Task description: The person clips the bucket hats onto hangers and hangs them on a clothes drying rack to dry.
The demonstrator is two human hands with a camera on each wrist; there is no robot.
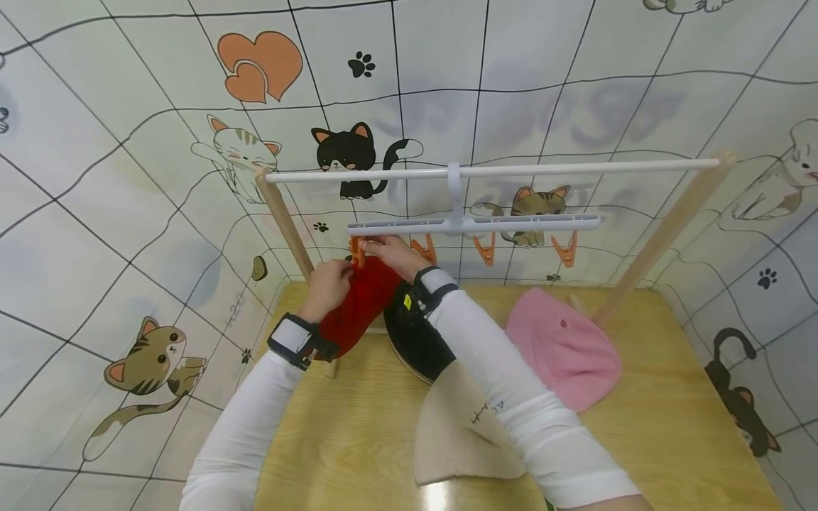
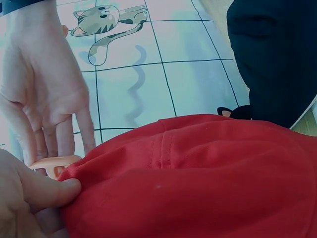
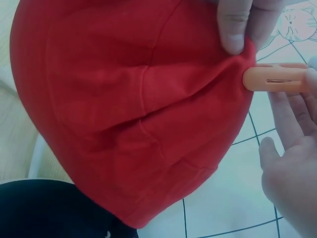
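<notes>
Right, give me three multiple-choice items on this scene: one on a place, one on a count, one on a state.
1. Where does the pink hat lie?
A. On the wooden table
B. Clipped to the hanger
C. Held up by the person

2. How many orange clips hang free on the white peg hanger, apart from the one being worked?
A. One
B. Three
C. Six

3. What is the left hand doing?
A. Resting flat on the table
B. Pinching the edge of the red hat
C. Holding the rail

Answers:
1 A: the head view shows it lying on the table right of the arms.
2 B: three clips hang right of the hands.
3 B: the wrist views show thumb and finger pinching the red fabric at the orange clip, which the right hand handles.
</notes>
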